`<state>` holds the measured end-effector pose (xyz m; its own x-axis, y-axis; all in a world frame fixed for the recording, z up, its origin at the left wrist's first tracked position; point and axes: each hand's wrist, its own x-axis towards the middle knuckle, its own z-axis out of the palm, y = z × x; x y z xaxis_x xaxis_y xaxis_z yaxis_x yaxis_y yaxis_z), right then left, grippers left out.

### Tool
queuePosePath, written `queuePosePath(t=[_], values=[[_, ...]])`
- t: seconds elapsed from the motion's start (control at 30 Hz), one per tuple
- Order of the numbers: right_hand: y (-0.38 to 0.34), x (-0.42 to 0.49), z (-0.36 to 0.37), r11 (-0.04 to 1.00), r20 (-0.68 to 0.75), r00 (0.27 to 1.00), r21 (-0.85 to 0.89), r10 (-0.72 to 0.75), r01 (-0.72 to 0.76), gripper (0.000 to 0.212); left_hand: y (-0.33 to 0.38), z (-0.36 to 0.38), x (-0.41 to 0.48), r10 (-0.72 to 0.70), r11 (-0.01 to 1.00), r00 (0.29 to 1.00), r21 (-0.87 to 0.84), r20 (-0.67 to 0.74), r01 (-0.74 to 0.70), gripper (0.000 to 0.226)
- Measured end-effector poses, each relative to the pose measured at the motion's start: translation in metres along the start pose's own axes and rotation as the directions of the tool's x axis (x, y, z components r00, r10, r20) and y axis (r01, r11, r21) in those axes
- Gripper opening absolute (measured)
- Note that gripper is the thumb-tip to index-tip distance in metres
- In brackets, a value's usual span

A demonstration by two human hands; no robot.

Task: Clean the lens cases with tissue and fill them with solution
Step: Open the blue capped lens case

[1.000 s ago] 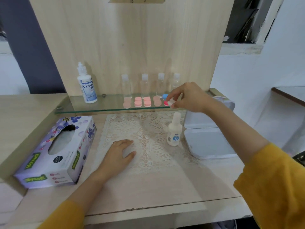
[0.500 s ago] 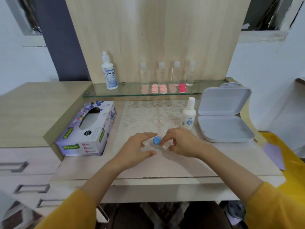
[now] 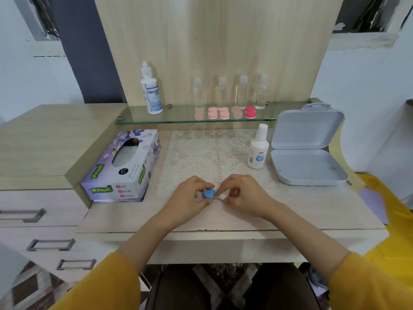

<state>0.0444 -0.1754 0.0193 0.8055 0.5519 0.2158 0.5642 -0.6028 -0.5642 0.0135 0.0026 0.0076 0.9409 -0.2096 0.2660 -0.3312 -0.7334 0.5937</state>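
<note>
Both forearms angle in over the bench [image 3: 290,211], wrists low. The left hand [image 3: 190,195] has its fingers curled, pinching the round blue cap of the lens case [image 3: 209,193]. The right hand [image 3: 243,195] pinches the small white end, fingertips tight together. It looks like smooth plastic, but that white bit is too blurry to call. The case sits right between both sets of fingers, on the near edge of a lace mat [image 3: 212,153]. The cardboard tissue box [image 3: 123,168] is left of the fingers, and the white solution bottle [image 3: 258,151] is beyond the right ones.
</note>
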Motion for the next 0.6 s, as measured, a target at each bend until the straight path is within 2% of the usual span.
queuePosePath(t=[0.2,0.37,0.6], values=[[-0.002,-0.002,0.001,0.995,-0.019,0.994,0.019,0.103,-0.103,0.036,-0.002,0.001,0.0,-0.004,1.0,1.0,0.003,0.021,0.004,0.034],[0.001,0.0,0.007,0.994,-0.025,0.993,-0.012,0.111,-0.112,0.023,-0.005,0.005,0.001,0.025,0.996,0.998,0.086,0.062,-0.03,0.031],[0.001,-0.01,0.013,0.997,-0.079,0.994,0.006,0.074,-0.074,0.017,-0.002,0.012,-0.002,0.106,0.984,0.994,0.145,-0.006,-0.104,0.023]])
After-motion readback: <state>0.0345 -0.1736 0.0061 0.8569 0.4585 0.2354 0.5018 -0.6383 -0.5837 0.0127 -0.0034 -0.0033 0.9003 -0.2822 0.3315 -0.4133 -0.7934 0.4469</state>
